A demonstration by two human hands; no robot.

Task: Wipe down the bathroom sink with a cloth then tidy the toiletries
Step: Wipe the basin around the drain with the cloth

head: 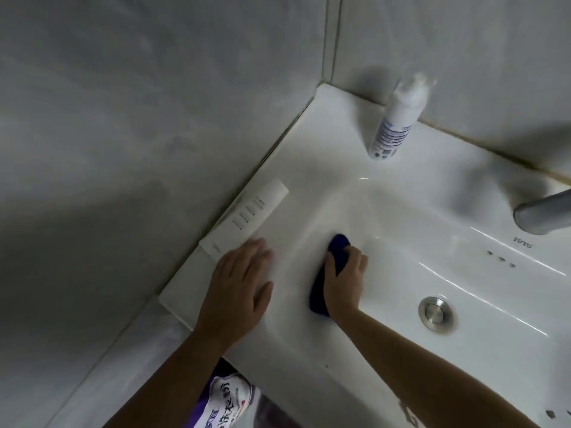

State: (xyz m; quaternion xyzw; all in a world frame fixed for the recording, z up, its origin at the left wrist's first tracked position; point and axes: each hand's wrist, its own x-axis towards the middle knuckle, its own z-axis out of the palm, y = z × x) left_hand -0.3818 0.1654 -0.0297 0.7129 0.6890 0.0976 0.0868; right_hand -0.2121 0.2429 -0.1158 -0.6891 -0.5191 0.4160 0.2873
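Note:
A white ceramic sink (401,211) fills the right half of the view. My right hand (344,279) presses a dark blue cloth (321,291) against the left inner slope of the basin. My left hand (241,285) rests flat, fingers apart, on the sink's left rim. Just beyond its fingertips a white tube (250,216) lies on its side along the wall edge. A white bottle (397,118) with blue print stands upright in the back left corner of the sink deck.
A grey faucet spout (543,211) juts in from the right edge. A metal drain plug (437,312) sits in the basin floor. Grey tiled walls enclose the sink at left and back. A purple and white package (225,400) shows below the front rim.

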